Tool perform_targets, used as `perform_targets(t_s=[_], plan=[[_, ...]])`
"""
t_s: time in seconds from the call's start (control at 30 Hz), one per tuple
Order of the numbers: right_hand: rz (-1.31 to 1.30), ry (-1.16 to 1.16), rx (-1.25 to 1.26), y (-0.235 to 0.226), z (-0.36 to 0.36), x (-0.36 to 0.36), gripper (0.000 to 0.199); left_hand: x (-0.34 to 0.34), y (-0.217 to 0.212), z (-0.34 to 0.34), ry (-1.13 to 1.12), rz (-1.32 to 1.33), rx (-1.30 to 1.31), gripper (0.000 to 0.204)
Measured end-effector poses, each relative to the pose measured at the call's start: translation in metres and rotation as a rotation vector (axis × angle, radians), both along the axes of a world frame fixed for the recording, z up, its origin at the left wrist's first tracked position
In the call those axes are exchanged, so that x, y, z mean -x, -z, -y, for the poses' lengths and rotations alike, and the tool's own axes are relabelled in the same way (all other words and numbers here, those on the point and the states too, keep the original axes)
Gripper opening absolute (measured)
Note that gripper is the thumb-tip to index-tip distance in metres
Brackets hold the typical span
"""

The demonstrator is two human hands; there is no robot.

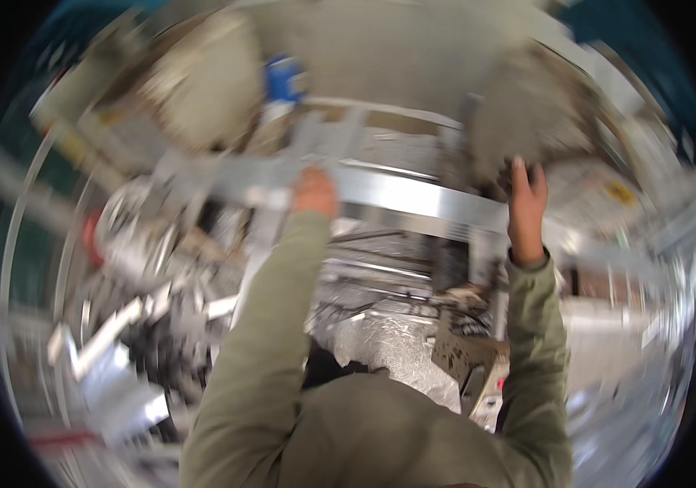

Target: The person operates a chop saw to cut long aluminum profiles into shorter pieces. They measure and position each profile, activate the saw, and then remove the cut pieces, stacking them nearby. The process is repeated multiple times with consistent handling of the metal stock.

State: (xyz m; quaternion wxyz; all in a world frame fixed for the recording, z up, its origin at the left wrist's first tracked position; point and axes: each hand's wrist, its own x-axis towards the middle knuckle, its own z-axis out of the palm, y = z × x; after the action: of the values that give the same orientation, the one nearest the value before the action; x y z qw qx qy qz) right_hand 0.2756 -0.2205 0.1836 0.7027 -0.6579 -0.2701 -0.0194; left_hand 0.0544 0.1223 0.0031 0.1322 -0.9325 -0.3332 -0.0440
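A long, shiny metal strip point(397, 193) runs crosswise in front of me, slanting slightly down toward the right. My left hand point(314, 192) is closed at the strip's near edge, left of its middle; motion blur softens the fingers. Farther right, my right hand point(528, 203) has its fingers stretched out and apart, pointing away from me. It overlaps the strip, and whether it touches the metal cannot be made out. Both forearms are in green sleeves.
Two large pale, rough bundles stand beyond the strip, one at left point(202, 85) and one at right point(527, 114). A blue object point(284, 79) is beside the left one. Metal scraps point(112, 325) are heaped at left. A brown-spotted metal piece point(466, 358) sits near my right forearm.
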Motion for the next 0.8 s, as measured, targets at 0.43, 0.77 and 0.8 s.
perform_targets(t_s=[0.43, 0.77, 0.8], plan=[[0.707, -0.185, 0.854, 0.132, -0.199, 0.066, 0.045, 0.078, -0.053, -0.028, 0.268, 0.451, 0.332, 0.056], [0.693, -0.197, 0.913, 0.116, -0.209, 0.078, 0.041, 0.284, -0.059, -0.269, -0.363, 0.754, 0.302, 0.042], [0.696, -0.192, 0.935, 0.117, -0.209, 0.078, 0.041, 0.291, -0.060, -0.272, -0.318, 0.840, 0.216, 0.039]])
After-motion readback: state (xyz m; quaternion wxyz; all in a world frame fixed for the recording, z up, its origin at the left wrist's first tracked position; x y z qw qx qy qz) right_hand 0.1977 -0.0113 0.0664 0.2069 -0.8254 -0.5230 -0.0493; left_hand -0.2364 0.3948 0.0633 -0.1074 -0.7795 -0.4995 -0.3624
